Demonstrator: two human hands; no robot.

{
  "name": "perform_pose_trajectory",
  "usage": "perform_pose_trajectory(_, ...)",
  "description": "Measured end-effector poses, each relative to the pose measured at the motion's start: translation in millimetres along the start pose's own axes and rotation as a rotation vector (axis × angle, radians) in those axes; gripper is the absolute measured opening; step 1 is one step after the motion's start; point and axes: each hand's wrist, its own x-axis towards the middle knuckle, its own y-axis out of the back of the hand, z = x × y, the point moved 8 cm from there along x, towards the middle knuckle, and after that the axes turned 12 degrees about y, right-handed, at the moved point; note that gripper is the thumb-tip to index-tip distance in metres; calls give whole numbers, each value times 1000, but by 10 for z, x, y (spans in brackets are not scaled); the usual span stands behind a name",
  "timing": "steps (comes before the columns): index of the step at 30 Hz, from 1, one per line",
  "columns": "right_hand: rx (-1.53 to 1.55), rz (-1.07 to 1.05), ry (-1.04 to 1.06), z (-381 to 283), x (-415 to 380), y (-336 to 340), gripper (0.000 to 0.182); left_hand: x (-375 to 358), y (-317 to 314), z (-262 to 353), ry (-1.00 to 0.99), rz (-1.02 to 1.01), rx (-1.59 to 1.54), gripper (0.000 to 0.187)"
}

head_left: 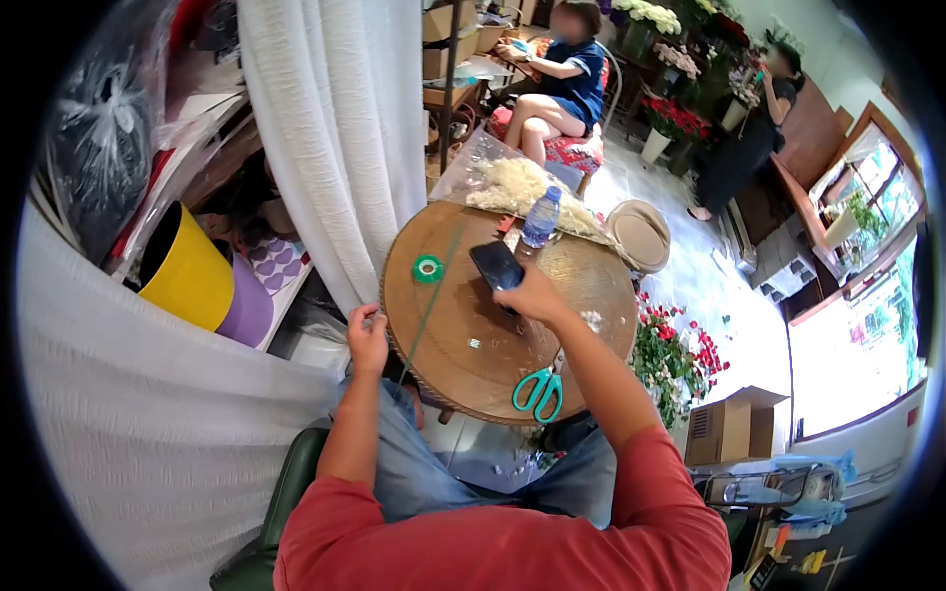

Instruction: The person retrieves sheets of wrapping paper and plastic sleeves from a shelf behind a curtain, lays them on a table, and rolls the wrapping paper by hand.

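A seated person at a round tabletop (591, 295), phone in one hand, green stem in the other.

On the tabletop lie a clear bag of pale flowers (512, 182), a water bottle (541, 218), teal scissors (538, 391) near the edge and a green tape roll (427, 268). The right hand (532, 293) has its fingers curled around a dark phone (496, 265), held over the tabletop beside the bottle. The left hand (367, 337), at the tabletop's edge, pinches a thin green stem (430, 293) slanting across the wood.
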Motion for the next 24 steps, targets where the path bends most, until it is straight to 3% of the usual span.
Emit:
perform_pose_trajectory(3, 2, -163, -43, -435, 386, -503, 74, -90, 12, 37, 8, -17, -36, 23)
perform_pose_trajectory(5, 93, -54, 12, -584, 429, -982, 70, -62, -3, 31, -35, -83, -160, 26)
perform_pose_trajectory(7, 247, -39, 51, -861, 294, -1402, 78, -67, -138, 331, 151, -303, -367, 35)
perform_pose_trajectory(9, 295, 55, -5, -1095, 54, -1638, 87, 194, -294, 137, 228, -310, -599, 29)
perform_pose_trajectory(10, 385, 47, 7, -1106, 23, -1799, 89, 231, -278, 241, 226, -346, -528, 26)
perform_pose_trajectory(11, 478, 111, 104, -1113, 19, -1893, 81, 250, -243, 335, 224, -380, -459, 23)
perform_pose_trajectory(13, 527, -76, 223, -1328, -69, -1770, 75, 177, -89, 551, 263, -384, -447, 18)
perform_pose_trajectory(14, 709, -181, 222, -1082, -44, -1994, 64, 194, 22, 441, 295, -358, -453, 19)
perform_pose_trajectory(16, 518, -400, 201, -1139, -272, -1628, 51, 91, 308, 246, 329, -316, -464, 19)
perform_pose_trajectory(18, 398, -330, 295, -907, -399, -1272, 37, -50, 651, 178, 309, -228, -625, 23)
perform_pose_trajectory(20, 491, -246, 315, -483, -485, -964, 30, -165, 949, 54, 379, -121, -664, 22)
perform_pose_trajectory(21, 477, -171, 313, -448, -574, -737, 35, -232, 1112, -58, 451, -30, -699, 22)
perform_pose_trajectory(24, 610, 48, 189, -151, -870, -150, 54, -290, 1419, -215, 495, -21, -670, 25)
